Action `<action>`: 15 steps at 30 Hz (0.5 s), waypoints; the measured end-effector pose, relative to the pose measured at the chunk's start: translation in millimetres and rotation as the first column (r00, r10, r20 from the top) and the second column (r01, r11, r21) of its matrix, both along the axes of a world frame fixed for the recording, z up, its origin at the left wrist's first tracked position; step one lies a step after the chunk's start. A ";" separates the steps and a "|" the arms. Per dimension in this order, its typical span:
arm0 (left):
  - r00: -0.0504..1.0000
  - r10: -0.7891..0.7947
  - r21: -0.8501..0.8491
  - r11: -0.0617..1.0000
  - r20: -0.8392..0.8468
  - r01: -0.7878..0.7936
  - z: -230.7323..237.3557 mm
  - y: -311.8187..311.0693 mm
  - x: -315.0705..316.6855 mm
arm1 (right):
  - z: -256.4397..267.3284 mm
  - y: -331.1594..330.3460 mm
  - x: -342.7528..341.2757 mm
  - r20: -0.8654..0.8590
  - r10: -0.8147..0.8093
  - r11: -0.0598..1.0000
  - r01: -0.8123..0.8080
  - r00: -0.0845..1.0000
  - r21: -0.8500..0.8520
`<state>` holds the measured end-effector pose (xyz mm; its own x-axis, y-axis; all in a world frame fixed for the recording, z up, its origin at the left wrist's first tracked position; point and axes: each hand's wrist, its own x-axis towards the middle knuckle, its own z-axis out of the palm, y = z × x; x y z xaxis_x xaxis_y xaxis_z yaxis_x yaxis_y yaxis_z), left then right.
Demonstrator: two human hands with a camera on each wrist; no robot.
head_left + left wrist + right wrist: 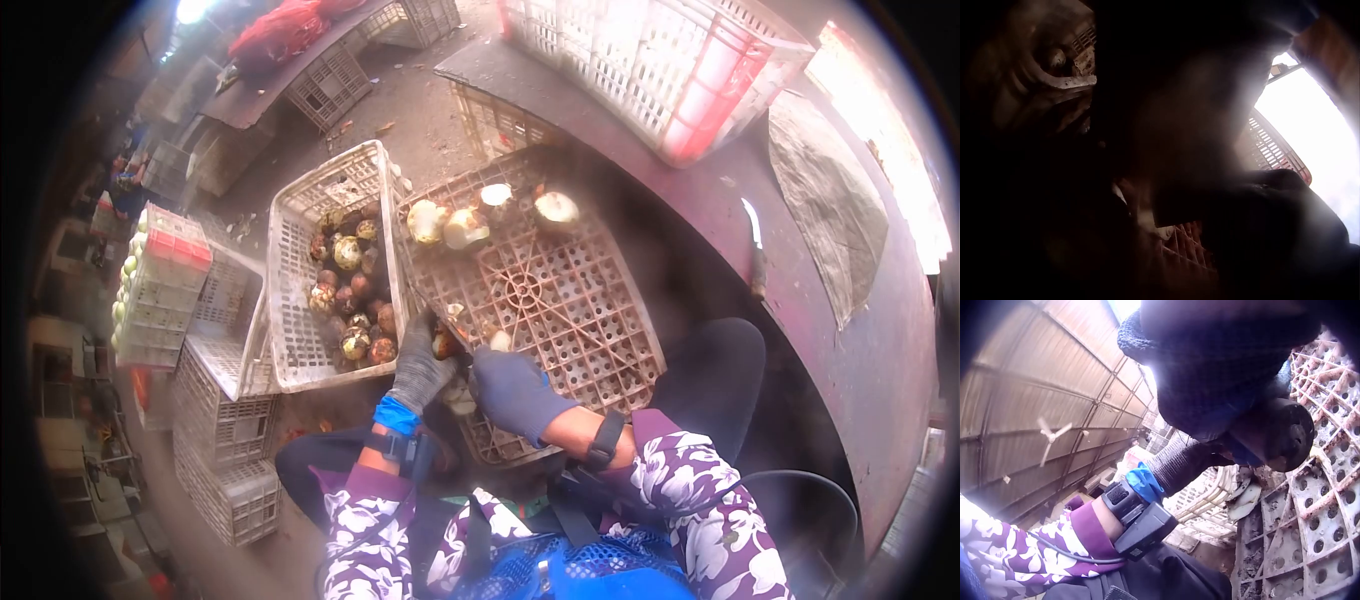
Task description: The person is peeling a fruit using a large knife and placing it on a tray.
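Observation:
My gloved left hand (420, 368) grips a brown-skinned, round root vegetable (443, 345), mostly hidden by the fingers. Close beside it, my gloved right hand (508, 392) holds a knife by its thick handle (1292, 439), whose round butt shows in the right wrist view; the blade is largely hidden. Both hands work over the near left edge of an upturned, dirty plastic crate (570, 290). Pale cut pieces (498, 341) lie by the fingers. Several pared, whitish roots (466, 230) sit along the crate's far side. The left wrist view is mostly dark.
An open crate (282, 290) with several unpeeled roots (347, 253) stands at left. Stacked crates (225, 395) are farther left. A curved table (810, 400) on the right bears another knife (754, 245), a cloth (825, 200) and a large white-and-red crate (640, 85).

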<state>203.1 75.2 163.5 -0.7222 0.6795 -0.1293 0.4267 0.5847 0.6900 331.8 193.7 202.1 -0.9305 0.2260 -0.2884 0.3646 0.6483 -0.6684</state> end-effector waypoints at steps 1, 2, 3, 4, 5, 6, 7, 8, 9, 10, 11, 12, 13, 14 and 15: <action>0.999 0.015 -0.001 1.000 0.038 -0.015 -1.6 0.5 -0.8 | -0.3 -0.6 -0.5 0.012 0.007 1.000 -0.007 1.000 0.015; 0.997 0.031 -0.002 1.000 0.076 -0.031 -4.0 0.4 -1.5 | 1.1 -0.6 0.2 -0.008 0.005 1.000 -0.005 1.000 0.004; 0.992 0.049 -0.004 0.999 0.115 -0.049 -6.8 -0.2 -2.3 | 3.9 0.6 1.5 -0.029 0.005 1.000 -0.005 1.000 -0.005; 0.997 0.053 0.022 0.998 0.062 -0.054 -11.5 -1.7 -2.5 | 5.3 2.6 2.5 -0.049 0.005 1.000 -0.006 0.999 -0.014; 0.998 0.057 0.048 0.997 0.011 -0.058 -17.0 -4.4 -1.4 | 2.1 4.3 2.9 -0.085 -0.009 0.999 0.004 0.996 -0.053; 0.997 0.062 0.075 0.995 -0.040 -0.059 -15.1 -3.5 0.3 | -4.6 6.4 2.3 -0.120 -0.025 0.996 0.014 0.992 -0.091; 0.997 0.047 0.063 0.997 -0.067 -0.043 -12.1 -2.3 1.0 | -10.6 8.8 1.5 -0.155 -0.043 0.991 0.022 0.987 -0.130; 0.995 0.030 0.052 0.998 -0.095 -0.025 -8.1 -1.2 2.4 | -15.9 10.9 1.3 -0.185 -0.063 0.987 0.033 0.981 -0.158; 0.992 0.014 0.040 0.999 -0.122 -0.009 -3.9 0.5 3.3 | -17.8 13.2 0.5 -0.215 -0.083 0.982 0.043 0.973 -0.186; 0.990 0.003 0.031 1.000 -0.144 0.002 -3.6 0.7 3.2 | -18.5 15.2 0.4 -0.244 -0.104 0.975 0.051 0.964 -0.215; 0.986 -0.008 0.022 1.000 -0.165 0.012 -3.4 0.3 3.3 | -18.1 17.7 1.0 -0.131 -0.177 0.908 0.110 0.975 -0.404; 0.982 -0.019 0.012 1.000 -0.186 0.022 -3.3 -0.3 3.5 | -9.3 21.2 1.0 -0.005 -0.224 0.802 0.182 0.975 -0.570; 0.986 -0.008 0.027 1.000 -0.168 0.013 -3.6 -0.9 3.9 | -4.6 23.7 1.3 0.127 -0.245 0.662 0.262 0.961 -0.703; 0.989 0.002 0.041 0.999 -0.149 0.005 -4.3 -1.9 4.7 | -10.9 24.8 1.5 0.116 -0.260 0.623 0.258 0.959 -0.739; 0.991 0.011 0.054 0.999 -0.131 -0.004 -5.1 -2.9 5.6 | -16.9 26.1 0.1 0.104 -0.275 0.582 0.252 0.956 -0.773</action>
